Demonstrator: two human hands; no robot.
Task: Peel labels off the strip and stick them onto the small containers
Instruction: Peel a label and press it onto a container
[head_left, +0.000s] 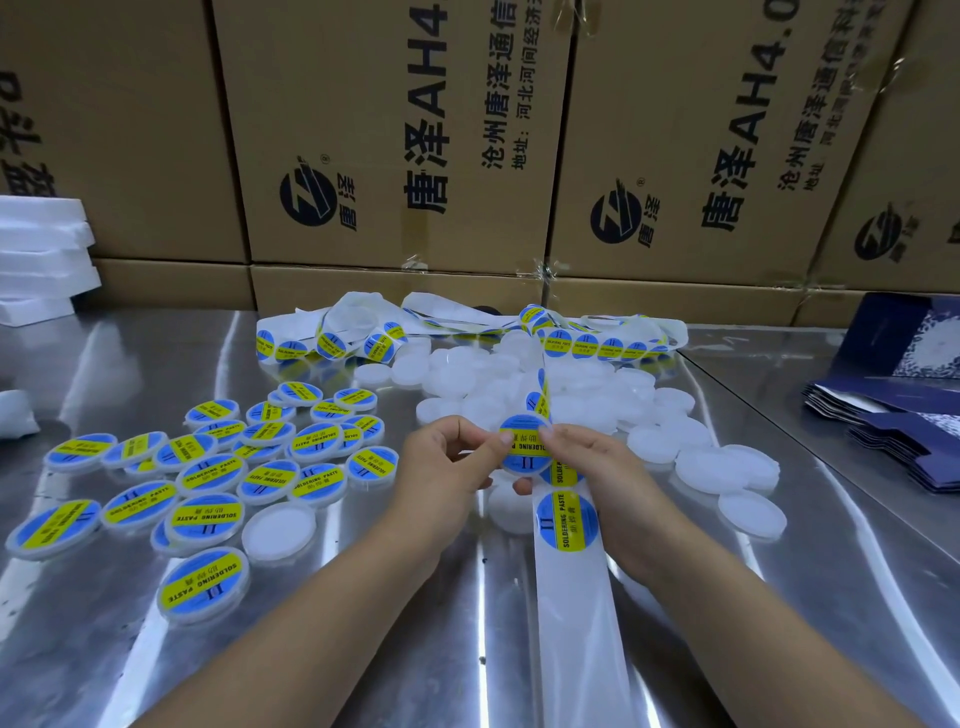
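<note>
Both hands press a fresh label onto one small container at the middle of the frame

The left hand (447, 462) and right hand (592, 467) each pinch the small container (523, 467) by its rim, thumbs on the label (524, 444), probably to smooth it flat. The strip (569, 613) lies just below it, its next label (566, 519) within easy reach. Labelled containers (208, 467) are heaped at the left and blank containers (597, 400) at upper centre, seemingly to keep done apart from undone on the steel table (363, 649). The label hides nearly all of the held container, so I cannot tell whether it is fully stuck. The strip vanishes under the right hand, its bottom end is cut off by the frame, and its link to the tangled strip (332, 332) by the cardboard boxes (389, 130) is unclear
</note>
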